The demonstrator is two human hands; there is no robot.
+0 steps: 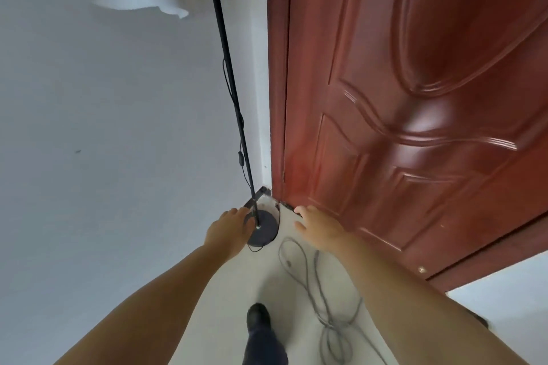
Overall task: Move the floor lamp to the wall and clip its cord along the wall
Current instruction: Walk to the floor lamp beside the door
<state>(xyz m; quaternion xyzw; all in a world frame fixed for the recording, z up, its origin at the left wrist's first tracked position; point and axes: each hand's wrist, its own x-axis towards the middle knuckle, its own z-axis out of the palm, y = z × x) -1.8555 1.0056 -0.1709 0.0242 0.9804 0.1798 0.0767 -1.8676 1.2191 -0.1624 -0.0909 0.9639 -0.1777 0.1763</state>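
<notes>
One lamp (234, 104) is shown just left of centre, its round base (264, 230) set on the floor (237, 281) in the corner between the wall (103, 127) at left and the door (415, 98) at right; the thin pole rises out of the top of the frame. The left hand (229, 230) is laid, fingers extended, on the left edge of the base; whether it is gripped cannot be told. The right hand (315, 227) is held open with fingers spread, just right of the base and near the foot of the door, with nothing in it. One cord (320, 302) is seen, hung beside the pole with an inline switch and then looped loosely on the floor at lower centre right. One shoe (258, 315) is visible at the bottom. No clips can be made out. The base is judged heavy and stiff, best slid or lifted with the pole steadied low; the pole is slender and likely to sway. The cord is soft and slack, and is best taken near the base and drawn flat along the wall.
</notes>
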